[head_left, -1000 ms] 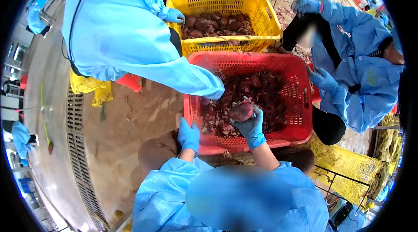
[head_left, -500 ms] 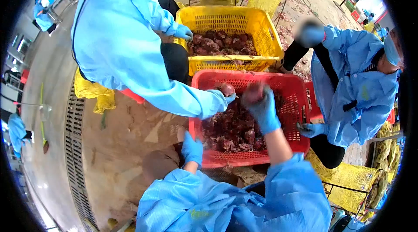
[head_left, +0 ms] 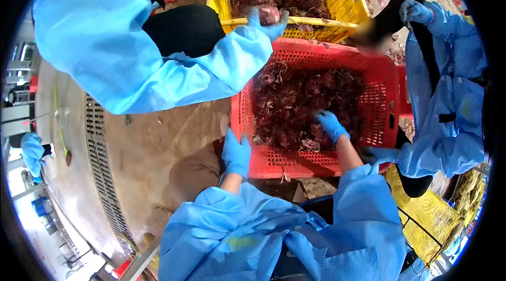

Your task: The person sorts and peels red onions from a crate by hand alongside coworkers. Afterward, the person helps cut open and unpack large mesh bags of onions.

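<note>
Head view: left hand point(head_left: 236, 153) at red crate point(head_left: 295, 171), right hand point(head_left: 332, 126) inside, grips unclear, a co-worker's sleeve point(head_left: 211, 76) overlapping its corner.

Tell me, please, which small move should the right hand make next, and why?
I would probably close the right hand around one piece of the dark red produce: its fingers are already at the pile inside the red crate, and no piece shows clearly in its grasp. The left hand is at the crate's edge.
</note>
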Motion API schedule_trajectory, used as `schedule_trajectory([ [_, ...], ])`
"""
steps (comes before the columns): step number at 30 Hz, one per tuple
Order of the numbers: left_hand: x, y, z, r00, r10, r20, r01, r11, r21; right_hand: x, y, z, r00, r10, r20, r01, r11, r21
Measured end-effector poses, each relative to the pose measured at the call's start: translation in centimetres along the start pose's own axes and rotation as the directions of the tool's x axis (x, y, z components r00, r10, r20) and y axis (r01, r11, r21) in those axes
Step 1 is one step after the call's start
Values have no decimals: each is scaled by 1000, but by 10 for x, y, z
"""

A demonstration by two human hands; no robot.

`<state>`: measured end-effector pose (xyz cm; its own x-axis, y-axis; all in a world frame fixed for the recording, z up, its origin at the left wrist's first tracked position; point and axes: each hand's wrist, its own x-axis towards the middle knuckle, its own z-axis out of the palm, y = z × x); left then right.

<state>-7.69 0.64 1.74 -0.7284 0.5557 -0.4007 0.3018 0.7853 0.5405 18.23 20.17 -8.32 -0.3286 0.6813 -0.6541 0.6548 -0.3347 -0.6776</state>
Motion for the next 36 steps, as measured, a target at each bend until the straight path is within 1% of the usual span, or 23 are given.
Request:
schedule_trajectory([
  [1, -1, 2, -1, 1000, -11, 4, 11, 1000, 11, -15, 0, 8, 987, 155, -50, -156, 988, -16],
  [2, -3, 5, -4, 1000, -2, -11, 2, 1000, 1, -6, 45, 14, 980, -3, -201, -16, 996, -92],
  [5, -6, 3, -3, 999, 18, -34, -17, 1000, 18, 18, 120, 19, 967, 56, -249, -94, 985, -145],
  [6, -5, 3, -3, 998, 37, -47, -36, 999, 30, 13, 113, 21, 977, 130, -169, -145, 986, -79],
  [7, -5, 4, -3, 998, 34, -44, -32, 999, 37, 11, 107, 25, 977, 136, -164, -150, 986, -75],
  [9, -5, 6, -4, 1000, -22, -20, 23, 999, 27, 10, 90, 36, 974, 124, -190, -188, 910, -369],
  [10, -4, 5, -2, 999, -28, -21, 29, 999, 36, 11, 71, 39, 972, 196, -129, -233, 866, -442],
  [11, -4, 2, -1, 999, -18, -41, 20, 998, 54, 12, 65, 46, 973, 198, -118, -230, 868, -440],
  [13, -3, -1, 0, 998, -6, -69, 12, 997, 80, 18, 60, 59, 942, 206, -265, -309, 839, -447],
  [15, -4, -2, 1, 997, 13, -75, -7, 997, 78, 17, 59, 63, 946, 157, -282, -270, 864, -424],
  [17, -6, -2, 1, 993, 35, -112, -21, 993, 119, 11, 63, 60, 993, -9, -114, -9, 988, -153],
  [18, -5, 6, -4, 998, -28, -50, 33, 995, 90, 5, 54, 57, 993, -14, -119, -5, 988, -157],
  [19, -4, 13, -8, 996, -85, 12, 85, 995, 62, -11, 29, 52, 999, -36, -7, 37, 990, 136],
  [20, -4, 16, -10, 997, -77, 8, 77, 996, 51, -31, -2, 47, 991, -93, 95, 45, 907, 418],
  [21, -5, 20, -12, 997, -70, 22, 69, 997, 27, -49, -26, 44, 968, -178, 177, 17, 749, 662],
  [22, -6, 22, -14, 998, -59, 35, 59, 998, 2, -59, -40, 42, 968, -189, 165, 34, 751, 659],
  [24, -7, 19, -14, 999, -27, 22, 27, 1000, -16, -81, -67, 39, 941, -319, 110, 156, 700, 697],
  [26, -3, 9, -7, 1000, 7, 9, -7, 999, -39, -108, -89, 38, 930, -313, 193, 24, 575, 818],
  [29, -1, -5, 2, 986, 143, -87, -146, 989, -36, -107, -60, 64, 954, -277, 119, -11, 362, 932],
  [31, 0, 0, -4, 991, 121, -56, -117, 990, 73, -114, -65, 75, 935, -249, 254, -253, 38, 967],
  [33, -6, 4, -5, 970, 197, -144, -194, 980, 36, -124, -80, 83, 940, -256, 225, -223, 36, 974],
  [35, -14, 2, -6, 793, 500, -350, -490, 863, 123, -150, -106, 86, 900, -286, 328, -372, -114, 921],
  [36, -26, 17, -24, 781, 555, -287, -575, 818, 19, -155, -111, 88, 885, -302, 354, -410, -148, 900],
])
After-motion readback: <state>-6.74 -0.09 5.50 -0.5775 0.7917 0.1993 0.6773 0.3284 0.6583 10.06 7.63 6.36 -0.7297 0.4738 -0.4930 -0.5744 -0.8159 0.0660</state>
